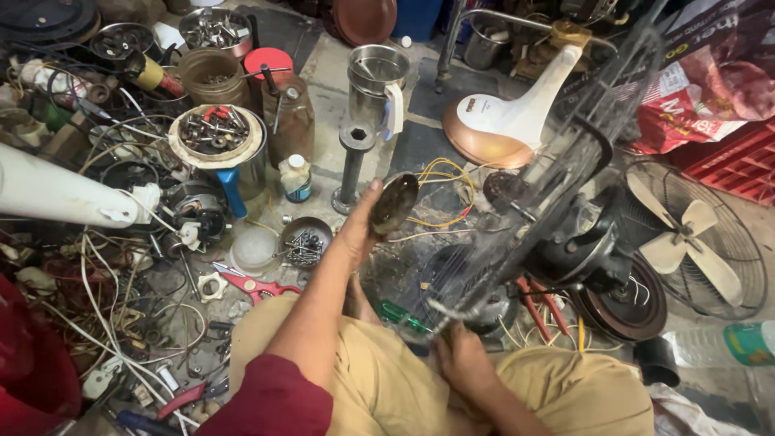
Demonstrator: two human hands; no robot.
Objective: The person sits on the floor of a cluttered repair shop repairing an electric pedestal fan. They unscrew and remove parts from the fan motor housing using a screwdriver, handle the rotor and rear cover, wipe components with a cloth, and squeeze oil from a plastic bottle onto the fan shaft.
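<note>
A person sits on a cluttered workshop floor (339,73), seen from above over tan trousers. The left hand (361,230) is raised, fingers closed around the edge of a dark round metal cap (394,203), holding it just above the lap. The right hand (462,361) is low by the knee, closed on the rim of a black wire fan guard (557,169), which leans tilted across a dismantled fan motor (583,250).

To do this step well, it seems wise to keep the guard braced steady against the knee while the cap is handled, and to keep loose wires, such as the yellow ones (444,173) behind the cap, out of the way.

Left of the left hand, a small metal bowl (306,239) holds screws. Farther back, a white-rimmed tin (215,133) is heaped with nuts, bolts and red-handled pliers. A steel bowl (214,29) near the top holds more metal parts. An empty steel jug (378,85) stands upright behind a black socket tool (353,165).
</note>
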